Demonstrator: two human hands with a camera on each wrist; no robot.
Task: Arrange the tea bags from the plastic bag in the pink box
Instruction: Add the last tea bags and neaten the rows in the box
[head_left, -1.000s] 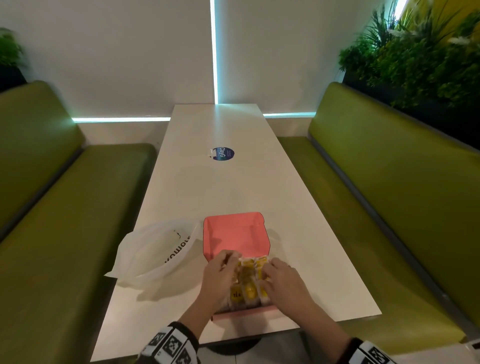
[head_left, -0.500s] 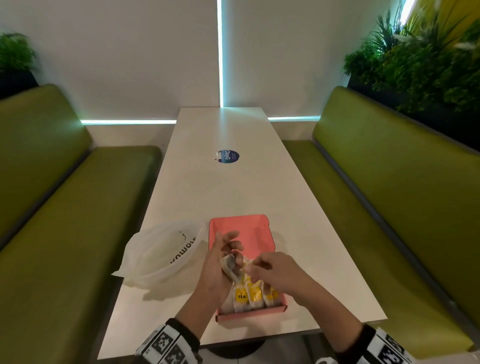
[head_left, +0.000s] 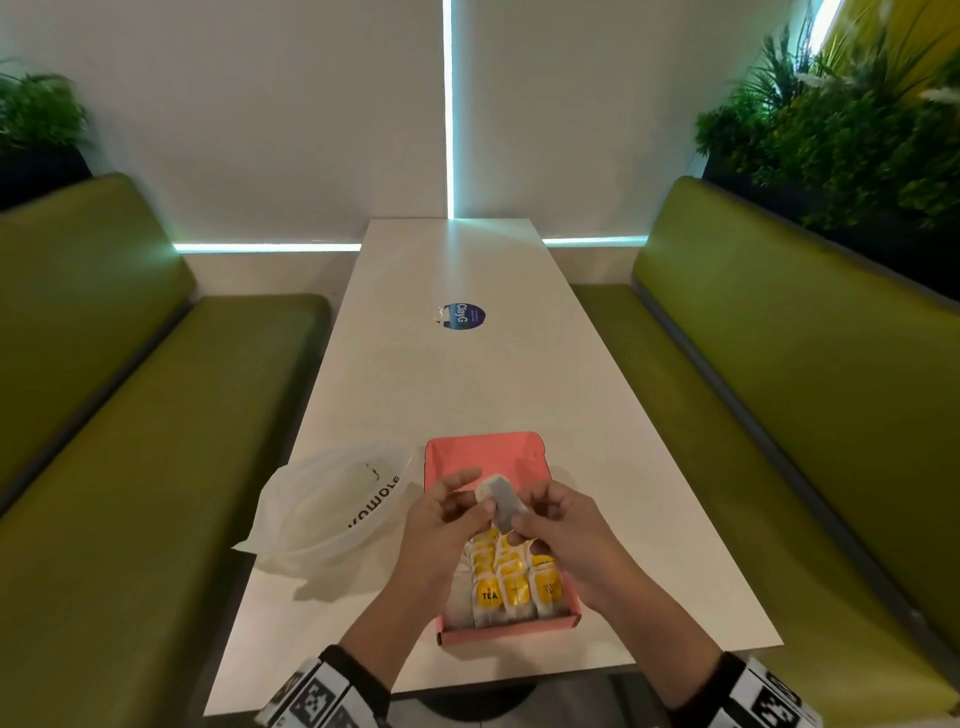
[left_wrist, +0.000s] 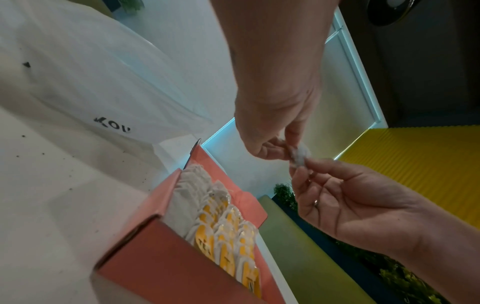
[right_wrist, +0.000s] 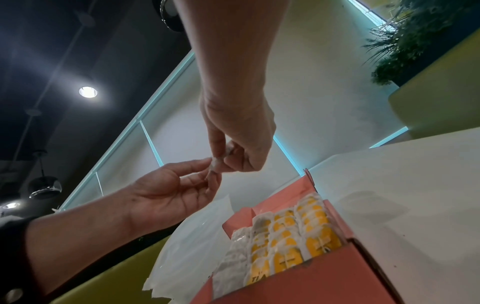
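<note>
most of the job looks done. the pink box (head_left: 483, 454) sits at 6 o'clock on the table (head_left: 467, 374), and its near half is packed with upright rows of tea bags (head_left: 511, 584), their yellow tags showing. the far half, toward 12 o'clock, is bare pink. i have one loose tea bag (head_left: 498, 501) lifted above the box, pinched at both ends: my left hand (head_left: 441, 525) holds it between thumb and fingertips from 9 o'clock, my right hand (head_left: 563, 530) does the same from 3 o'clock. the plastic bag (head_left: 332, 506) lies slumped at 9 o'clock of the box, just beside it; i cannot tell if any bags remain inside. what's left, i judge, is slotting this one in behind the rows.
</note>
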